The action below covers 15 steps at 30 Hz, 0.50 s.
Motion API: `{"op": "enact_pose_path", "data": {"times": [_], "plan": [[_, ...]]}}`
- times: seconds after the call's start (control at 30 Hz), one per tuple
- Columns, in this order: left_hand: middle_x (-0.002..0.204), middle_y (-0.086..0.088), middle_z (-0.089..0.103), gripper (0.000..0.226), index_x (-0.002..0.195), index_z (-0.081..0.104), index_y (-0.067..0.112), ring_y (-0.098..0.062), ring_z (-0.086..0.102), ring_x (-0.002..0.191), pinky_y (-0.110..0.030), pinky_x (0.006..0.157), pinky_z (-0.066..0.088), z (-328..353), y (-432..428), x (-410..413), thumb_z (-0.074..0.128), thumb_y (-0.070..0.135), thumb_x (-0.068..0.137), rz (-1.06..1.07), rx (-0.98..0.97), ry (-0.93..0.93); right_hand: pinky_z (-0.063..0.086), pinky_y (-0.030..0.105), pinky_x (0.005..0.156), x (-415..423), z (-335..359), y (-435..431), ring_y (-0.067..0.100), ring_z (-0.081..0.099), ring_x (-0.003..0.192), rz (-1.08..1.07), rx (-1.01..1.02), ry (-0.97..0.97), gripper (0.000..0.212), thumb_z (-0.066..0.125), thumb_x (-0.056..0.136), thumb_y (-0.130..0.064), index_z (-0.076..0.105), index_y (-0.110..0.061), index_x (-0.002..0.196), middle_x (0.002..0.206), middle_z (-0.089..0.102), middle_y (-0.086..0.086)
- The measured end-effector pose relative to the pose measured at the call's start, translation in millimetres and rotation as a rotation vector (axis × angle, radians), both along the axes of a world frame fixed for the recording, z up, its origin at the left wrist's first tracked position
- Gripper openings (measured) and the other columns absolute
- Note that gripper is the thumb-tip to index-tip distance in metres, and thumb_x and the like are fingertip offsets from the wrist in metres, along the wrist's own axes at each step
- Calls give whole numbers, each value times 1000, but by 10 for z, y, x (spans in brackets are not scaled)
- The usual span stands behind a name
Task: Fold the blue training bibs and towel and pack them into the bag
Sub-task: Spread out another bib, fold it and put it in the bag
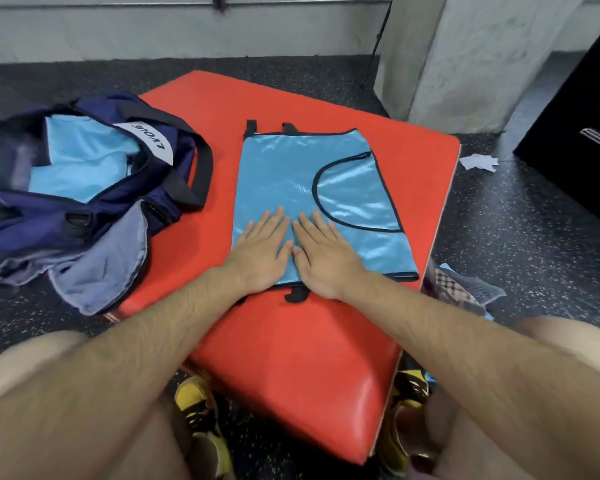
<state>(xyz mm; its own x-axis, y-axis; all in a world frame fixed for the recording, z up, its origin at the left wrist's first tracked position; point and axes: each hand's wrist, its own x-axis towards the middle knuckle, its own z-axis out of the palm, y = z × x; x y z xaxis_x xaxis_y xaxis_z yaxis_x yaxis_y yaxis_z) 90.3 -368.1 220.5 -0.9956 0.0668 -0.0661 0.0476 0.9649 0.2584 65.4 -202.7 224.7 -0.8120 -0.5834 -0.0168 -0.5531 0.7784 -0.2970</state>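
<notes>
A light blue training bib (291, 174) with black trim lies flat on the red padded mat (312, 358), folded in half. My left hand (258, 252) and my right hand (321, 256) press flat on its near edge, side by side, fingers spread, holding nothing. The navy bag (94, 216) sits open on the mat's left edge, with folded blue cloth (80, 161) inside it. A grey towel (108, 261) lies crumpled against the bag's near side.
More cloth, checked and blue (465, 289), lies on the floor right of the mat. A black box (582, 133) stands at far right, a concrete pillar (465, 53) behind. Crumpled white paper (478, 162) is on the speckled floor. Yellow shoes (201, 417) show below the mat.
</notes>
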Motion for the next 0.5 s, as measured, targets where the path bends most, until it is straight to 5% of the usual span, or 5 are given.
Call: {"op": "enact_pose_path", "data": {"times": [0.5], "plan": [[166,9,-6,62,159,3,24,-7,-11,151,-32,123,-8,-116,-87,90,20,49,105,-36,-27,23,-12,27,122,-87,3,1092,1,-17,149,79,107,-2,62,17,105,-53,4,-27,160,165,-9,-12]]}}
